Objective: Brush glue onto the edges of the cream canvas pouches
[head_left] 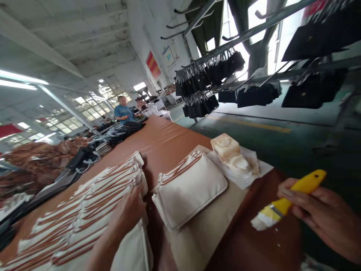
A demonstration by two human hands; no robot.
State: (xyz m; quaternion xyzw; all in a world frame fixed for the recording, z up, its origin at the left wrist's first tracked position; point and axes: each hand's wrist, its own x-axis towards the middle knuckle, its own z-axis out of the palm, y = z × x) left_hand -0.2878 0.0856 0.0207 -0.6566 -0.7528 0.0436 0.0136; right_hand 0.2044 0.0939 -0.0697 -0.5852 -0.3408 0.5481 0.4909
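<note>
My right hand (318, 210) grips a yellow-handled brush (293, 197) at the right, its bristles coated in white paste. My left hand (131, 205) rests at the top edge of a cream pouch in the rows of cream pouches with brown trim (93, 210); its fingers are bent and partly hidden. Between my hands, a small stack of cream pouches (194, 188) lies on a brown paper sheet (197, 241). Beyond that stack, a paste-smeared container (225, 145) sits on white paper (263, 167) with a lump of white paste beside it.
A long table with a brown cover (166, 139) runs away from me. Black bags (197, 81) hang on metal racks at the right. Dark straps (121, 131) and brown material (42, 162) lie at the left. A person in blue (123, 112) is farther back.
</note>
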